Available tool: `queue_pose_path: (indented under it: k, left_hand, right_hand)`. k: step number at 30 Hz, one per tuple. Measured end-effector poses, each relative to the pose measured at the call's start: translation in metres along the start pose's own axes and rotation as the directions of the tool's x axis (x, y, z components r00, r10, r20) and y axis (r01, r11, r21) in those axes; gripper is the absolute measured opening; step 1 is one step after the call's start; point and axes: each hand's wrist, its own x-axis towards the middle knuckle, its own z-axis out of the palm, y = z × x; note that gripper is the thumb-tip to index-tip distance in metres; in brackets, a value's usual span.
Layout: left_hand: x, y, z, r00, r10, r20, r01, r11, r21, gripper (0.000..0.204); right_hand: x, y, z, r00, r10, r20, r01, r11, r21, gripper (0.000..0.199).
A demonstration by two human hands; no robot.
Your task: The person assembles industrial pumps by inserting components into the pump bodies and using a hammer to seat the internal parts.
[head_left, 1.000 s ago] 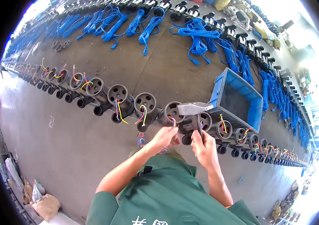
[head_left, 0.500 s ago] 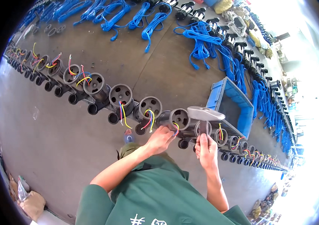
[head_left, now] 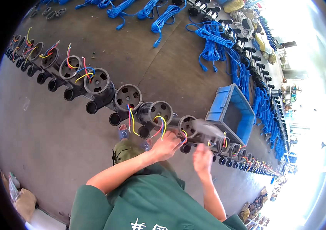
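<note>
A row of dark motor housings with round, slotted ends stands before me, with red, yellow and blue wires hanging out. My left hand (head_left: 167, 146) is closed beside one housing (head_left: 188, 126), its fingers on that housing's wires (head_left: 185, 137). My right hand (head_left: 202, 159) grips a mallet, just right of it. The mallet's grey head (head_left: 210, 128) is smeared by motion and hovers over the row, in front of the neighbouring housing. The handle is blurred and mostly hidden. Another housing (head_left: 160, 114) with loose wires stands left of my left hand.
A blue plastic crate (head_left: 221, 102) stands behind the row at right. Coiled blue cables (head_left: 213, 40) lie on the brown floor, beside a far line of motors. My sandalled foot (head_left: 123, 132) is below the row. A tan sack (head_left: 25, 204) lies at lower left.
My right hand has moved down and left, and the mallet has tilted and blurred. My left hand stays at the same housing's wires. The whole view has shifted slightly.
</note>
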Motion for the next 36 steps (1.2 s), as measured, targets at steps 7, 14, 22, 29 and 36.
queue_pose_path:
  k: [7, 14, 22, 29, 36]
  left_hand:
    - [0.001, 0.003, 0.001, 0.998, -0.046, -0.035, 0.046, 0.999, 0.004, 0.018]
    - [-0.001, 0.005, 0.012, 0.999, -0.013, -0.034, 0.013, 1.000, 0.006, 0.017]
    - [0.001, 0.026, 0.023, 0.985, -0.122, -0.119, 0.133, 0.987, 0.088, 0.020]
    - [-0.005, 0.032, 0.029, 0.971, -0.171, -0.165, 0.192, 0.973, 0.124, 0.021]
    - [-0.003, 0.028, 0.030, 0.981, -0.106, -0.161, 0.117, 0.991, 0.062, 0.020]
  right_hand:
    - [0.008, -0.065, -0.039, 0.901, 0.370, 0.225, -0.411, 0.895, 0.175, 0.045]
    - [0.003, 0.017, 0.002, 0.987, 0.104, 0.120, -0.086, 0.985, -0.149, 0.048]
    - [0.007, -0.034, -0.043, 0.978, -0.182, 0.104, 0.167, 0.976, 0.140, 0.037]
    - [0.024, -0.008, -0.046, 0.941, -0.089, 0.325, 0.122, 0.989, -0.082, 0.047]
    - [0.002, -0.020, -0.048, 0.957, -0.278, 0.080, 0.282, 0.958, -0.043, 0.038]
